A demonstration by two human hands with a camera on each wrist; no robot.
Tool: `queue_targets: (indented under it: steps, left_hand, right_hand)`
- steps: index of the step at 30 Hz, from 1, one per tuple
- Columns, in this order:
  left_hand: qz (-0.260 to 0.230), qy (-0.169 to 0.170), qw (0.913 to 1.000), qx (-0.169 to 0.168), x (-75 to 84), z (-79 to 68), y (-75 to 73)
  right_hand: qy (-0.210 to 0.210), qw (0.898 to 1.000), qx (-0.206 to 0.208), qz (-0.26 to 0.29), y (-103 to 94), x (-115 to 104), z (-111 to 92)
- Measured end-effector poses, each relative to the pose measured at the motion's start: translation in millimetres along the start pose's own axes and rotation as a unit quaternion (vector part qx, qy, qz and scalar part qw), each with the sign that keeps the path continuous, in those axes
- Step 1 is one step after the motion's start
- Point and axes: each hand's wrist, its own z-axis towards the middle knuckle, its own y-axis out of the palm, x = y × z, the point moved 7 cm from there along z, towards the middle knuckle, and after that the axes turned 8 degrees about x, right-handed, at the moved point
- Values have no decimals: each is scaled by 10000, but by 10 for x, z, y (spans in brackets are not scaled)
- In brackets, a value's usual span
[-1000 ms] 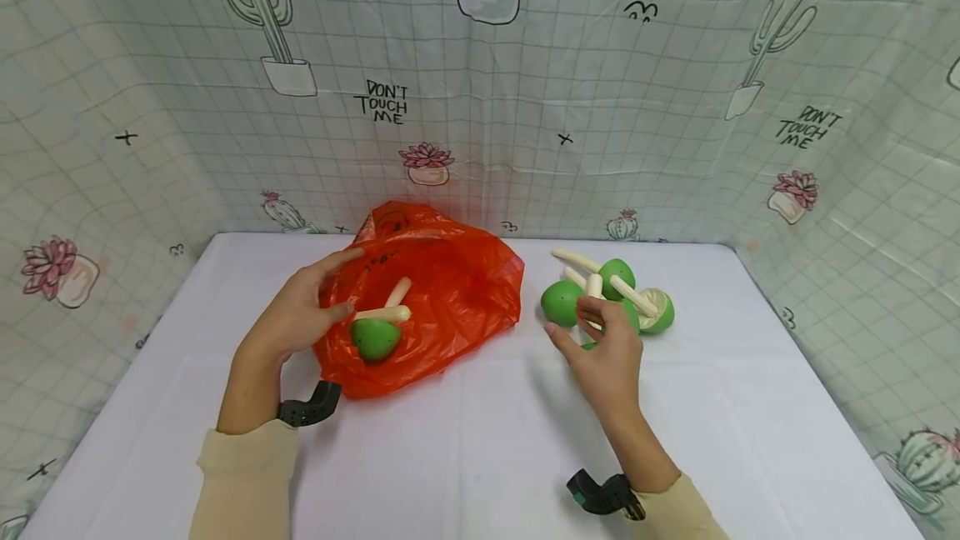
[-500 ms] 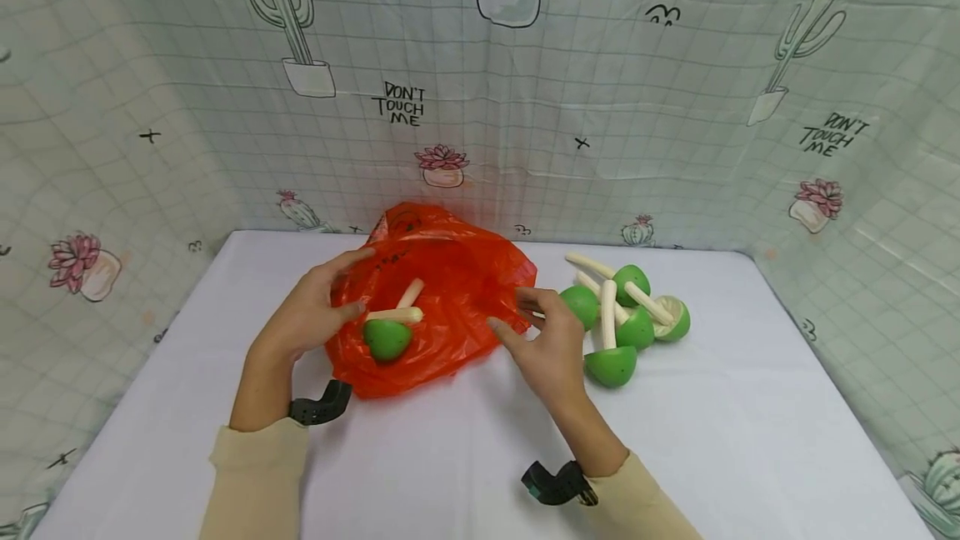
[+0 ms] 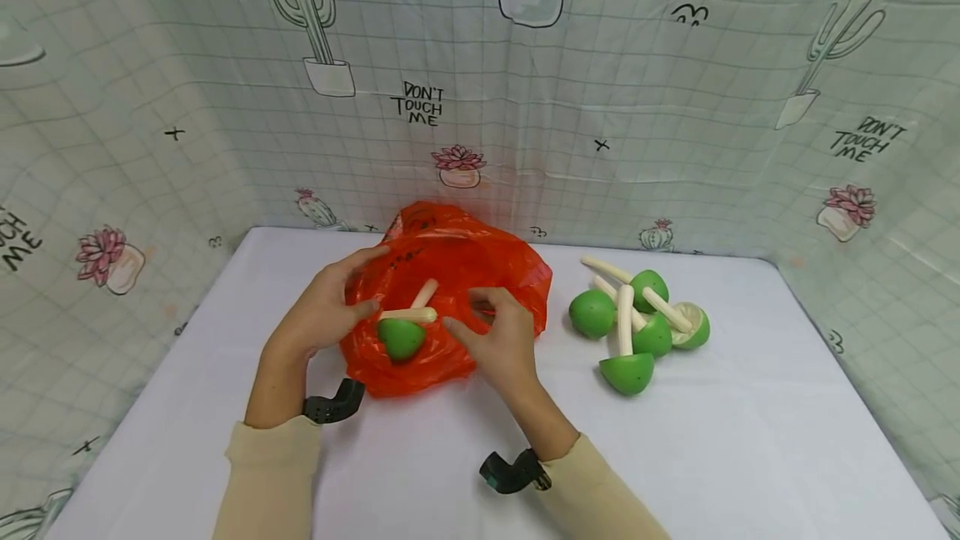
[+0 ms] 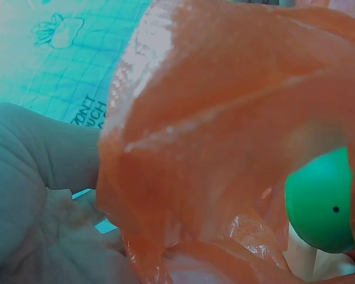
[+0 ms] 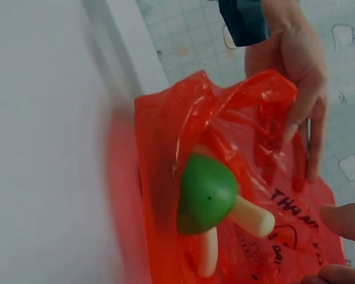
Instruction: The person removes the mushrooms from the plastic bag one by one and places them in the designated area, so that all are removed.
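A red plastic bag [image 3: 480, 252] lies spread on the table with its mouth towards me. My left hand [image 3: 327, 304] grips the bag's left rim, the thumb in front and the fingers behind, as the right wrist view shows. Inside sits a green-capped toy mushroom [image 3: 402, 340] with a cream stem; a second cream stem [image 3: 425, 293] shows behind it, its cap hidden. My right hand [image 3: 501, 342] hovers at the bag's right side, thumb and fingers apart around nothing. In the left wrist view the green cap [image 4: 319, 201] peeks past the red film.
Several more green toy mushrooms [image 3: 627, 373] lie in a loose pile on the white table [image 3: 720, 440], right of the bag. A grid-patterned cloth [image 3: 660, 90] with cactus drawings hangs behind and at both sides.
My right hand has moved left from the mushroom pile to the front of the bag, its fingers holding nothing. The left hand stays on the bag's rim. The view has shifted slightly.
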Motion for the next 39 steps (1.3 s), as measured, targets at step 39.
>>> queue_targets:
  steps: [39]
  left_hand:
    - [132, 123, 9998, 70, -44, 17, -11]
  right_hand:
    - [161, 9966, -529, 617, 608, 58, 34]
